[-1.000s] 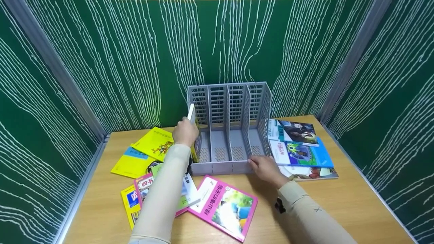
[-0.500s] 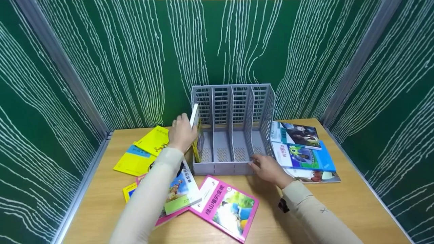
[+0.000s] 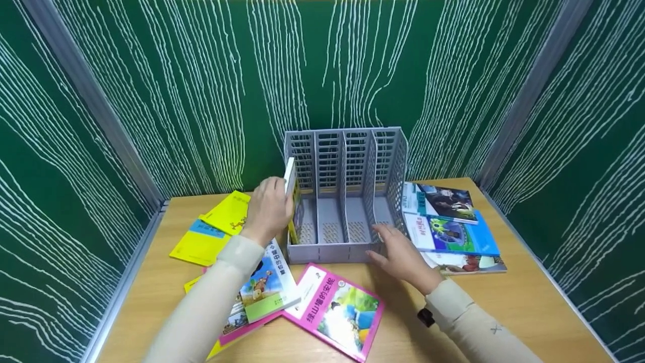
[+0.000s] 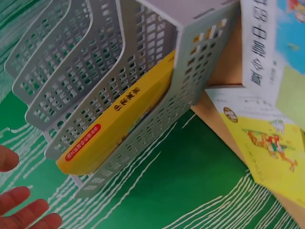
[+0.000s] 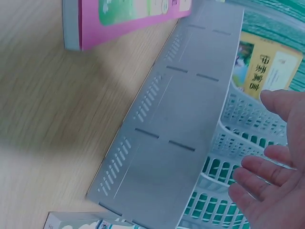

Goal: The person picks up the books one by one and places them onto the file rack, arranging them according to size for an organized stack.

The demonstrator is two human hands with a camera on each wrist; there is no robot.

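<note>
Gray file rack (image 3: 345,201) stands on the wooden surface (image 3: 504,302), near the green back wall. It has four slots, open at the top and front. The yellow book (image 3: 291,199) stands upright in the far left slot. From the left wrist view, the book's spine leans against the rack's outer side wall.

Books lie flat all around the rack. Three books (image 3: 451,229) sit in a pile just to the right of it. A pink book (image 3: 335,308) lies in front of it. More yellow books (image 3: 214,229) lie to the left, and a white and green book (image 3: 267,285) lies partly under the left sleeve.

The left hand (image 3: 269,209) is at the left side of the rack, its fingers resting straight against the yellow book's top edge. The right hand (image 3: 400,252) is at the front right corner of the rack. Its fingers are spread and relaxed, and they hold nothing.
</note>
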